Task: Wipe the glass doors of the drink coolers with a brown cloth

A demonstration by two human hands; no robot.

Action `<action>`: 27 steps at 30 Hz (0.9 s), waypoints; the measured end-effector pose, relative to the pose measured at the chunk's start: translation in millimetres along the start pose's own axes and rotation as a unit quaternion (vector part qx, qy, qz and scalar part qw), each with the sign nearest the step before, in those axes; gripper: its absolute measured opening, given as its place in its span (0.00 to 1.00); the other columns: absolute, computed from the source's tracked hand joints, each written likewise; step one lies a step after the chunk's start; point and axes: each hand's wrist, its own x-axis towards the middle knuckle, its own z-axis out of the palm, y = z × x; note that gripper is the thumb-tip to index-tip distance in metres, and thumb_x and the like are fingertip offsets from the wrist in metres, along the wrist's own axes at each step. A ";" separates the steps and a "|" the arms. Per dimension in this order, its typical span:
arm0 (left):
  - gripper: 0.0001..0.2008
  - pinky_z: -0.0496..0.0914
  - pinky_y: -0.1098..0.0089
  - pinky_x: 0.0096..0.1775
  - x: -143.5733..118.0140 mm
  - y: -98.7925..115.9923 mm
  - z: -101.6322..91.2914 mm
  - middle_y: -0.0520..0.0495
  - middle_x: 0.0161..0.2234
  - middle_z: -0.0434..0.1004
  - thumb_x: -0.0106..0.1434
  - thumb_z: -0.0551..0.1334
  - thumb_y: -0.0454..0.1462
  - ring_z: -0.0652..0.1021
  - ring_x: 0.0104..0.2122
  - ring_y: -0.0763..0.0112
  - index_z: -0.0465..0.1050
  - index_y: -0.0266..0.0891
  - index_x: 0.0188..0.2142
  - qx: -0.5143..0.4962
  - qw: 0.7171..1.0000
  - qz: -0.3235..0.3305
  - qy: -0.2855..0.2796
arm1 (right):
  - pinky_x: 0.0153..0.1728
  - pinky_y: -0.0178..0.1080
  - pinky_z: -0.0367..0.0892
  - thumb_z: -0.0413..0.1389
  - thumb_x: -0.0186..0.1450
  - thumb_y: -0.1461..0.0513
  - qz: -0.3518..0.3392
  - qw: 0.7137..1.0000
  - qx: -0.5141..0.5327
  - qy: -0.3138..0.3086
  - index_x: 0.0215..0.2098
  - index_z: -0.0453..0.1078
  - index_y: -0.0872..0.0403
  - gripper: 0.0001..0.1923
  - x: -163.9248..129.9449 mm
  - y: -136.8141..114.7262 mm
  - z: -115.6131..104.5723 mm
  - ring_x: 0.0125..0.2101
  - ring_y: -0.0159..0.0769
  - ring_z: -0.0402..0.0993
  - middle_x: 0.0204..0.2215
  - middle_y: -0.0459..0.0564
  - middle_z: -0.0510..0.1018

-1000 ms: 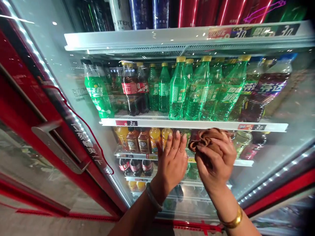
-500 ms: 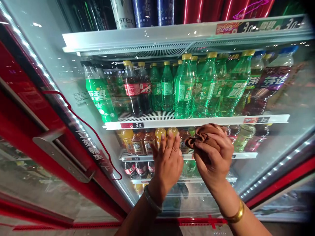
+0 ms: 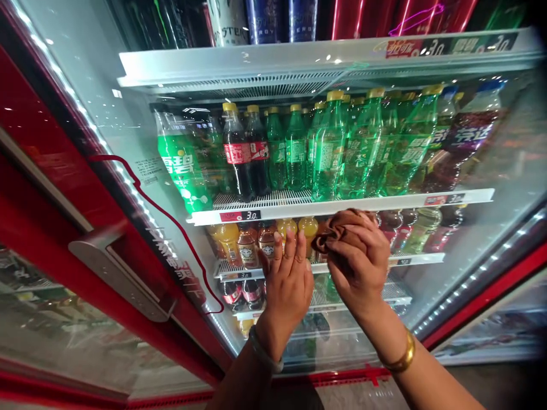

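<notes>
From the head view, the right hand (image 3: pixel 356 265) is closed around a bunched brown cloth (image 3: pixel 342 225), pressing it against the glass door (image 3: pixel 128 131) of a drinks cooler. The left hand (image 3: pixel 288 282) lies flat on the glass, fingers spread, holding nothing. Behind it, green bottles (image 3: pixel 333 154) stand above shelf tags (image 3: pixel 241 216) reading "3.0"; a can (image 3: pixel 226 23) above reads "MONSTER".

Bare forearms: a grey bangle (image 3: pixel 265 356) on the left wrist, a gold bangle (image 3: pixel 399 356) on the right.
</notes>
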 end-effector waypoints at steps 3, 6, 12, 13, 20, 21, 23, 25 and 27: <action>0.37 0.41 0.46 0.75 -5.2 -8.5 -4.6 0.43 0.78 0.32 0.74 0.51 0.31 0.38 0.76 0.54 0.36 0.35 0.77 -0.009 1.000 -0.004 0.000 | 0.67 0.67 0.64 0.64 0.66 0.65 -0.033 0.998 0.029 -0.036 0.46 0.76 0.45 0.12 -5.2 -22.2 16.4 0.65 0.51 0.67 0.52 0.48 0.75; 0.38 0.39 0.43 0.74 -10.8 -19.3 -10.6 0.43 0.78 0.34 0.73 0.51 0.30 0.39 0.76 0.53 0.35 0.38 0.77 -0.003 1.000 -0.014 -0.001 | 0.67 0.66 0.65 0.61 0.67 0.68 -0.058 0.994 0.045 -0.081 0.48 0.76 0.46 0.14 -27.9 -29.6 17.0 0.67 0.50 0.65 0.51 0.48 0.77; 0.39 0.32 0.45 0.74 -15.5 -38.4 -23.3 0.42 0.77 0.38 0.73 0.55 0.31 0.41 0.76 0.55 0.36 0.39 0.77 0.038 0.999 -0.026 0.013 | 0.67 0.68 0.64 0.63 0.64 0.68 -0.020 0.999 0.018 -0.047 0.46 0.77 0.46 0.14 -23.1 -24.0 13.4 0.64 0.51 0.69 0.53 0.49 0.75; 0.39 0.32 0.44 0.74 -15.6 -41.0 -25.1 0.42 0.77 0.39 0.73 0.55 0.30 0.41 0.76 0.54 0.36 0.39 0.77 0.033 0.999 -0.030 0.011 | 0.67 0.68 0.65 0.64 0.64 0.68 -0.017 0.999 0.020 -0.034 0.46 0.77 0.46 0.14 -16.1 -28.2 18.5 0.64 0.51 0.69 0.53 0.49 0.75; 0.40 0.34 0.41 0.73 -26.0 -60.8 -33.2 0.39 0.77 0.43 0.72 0.53 0.27 0.42 0.76 0.54 0.36 0.42 0.77 -0.004 0.999 -0.038 0.022 | 0.70 0.65 0.63 0.60 0.69 0.66 -0.058 0.992 0.071 -0.088 0.48 0.76 0.48 0.11 -23.5 -71.8 52.9 0.69 0.49 0.62 0.53 0.50 0.77; 0.40 0.34 0.40 0.73 -29.2 -64.3 -33.9 0.38 0.77 0.44 0.72 0.53 0.27 0.42 0.76 0.54 0.36 0.42 0.77 -0.002 0.999 -0.036 0.022 | 0.69 0.64 0.63 0.59 0.69 0.66 -0.064 0.990 0.073 -0.101 0.48 0.75 0.48 0.11 -31.8 -72.2 51.3 0.69 0.49 0.62 0.53 0.50 0.77; 0.40 0.35 0.38 0.73 -35.7 -71.4 -35.6 0.36 0.76 0.45 0.72 0.55 0.28 0.43 0.76 0.53 0.37 0.41 0.77 0.002 0.999 -0.034 0.017 | 0.69 0.65 0.64 0.59 0.69 0.68 -0.066 0.989 0.065 -0.118 0.48 0.75 0.48 0.12 -45.1 -67.6 43.6 0.68 0.48 0.64 0.53 0.50 0.77; 0.39 0.38 0.36 0.72 -41.0 -78.0 -38.1 0.34 0.76 0.44 0.73 0.56 0.29 0.43 0.76 0.50 0.38 0.41 0.77 0.004 0.999 -0.037 0.015 | 0.68 0.66 0.65 0.59 0.68 0.69 -0.057 0.990 0.049 -0.117 0.49 0.76 0.47 0.14 -48.4 -60.9 35.0 0.68 0.48 0.64 0.53 0.49 0.77; 0.39 0.40 0.35 0.72 -44.2 -83.8 -41.1 0.33 0.76 0.44 0.73 0.56 0.30 0.44 0.76 0.49 0.38 0.41 0.77 0.006 0.999 -0.044 0.019 | 0.68 0.67 0.64 0.60 0.67 0.69 -0.037 0.993 0.040 -0.101 0.49 0.76 0.47 0.15 -40.9 -59.3 31.7 0.68 0.50 0.64 0.54 0.50 0.76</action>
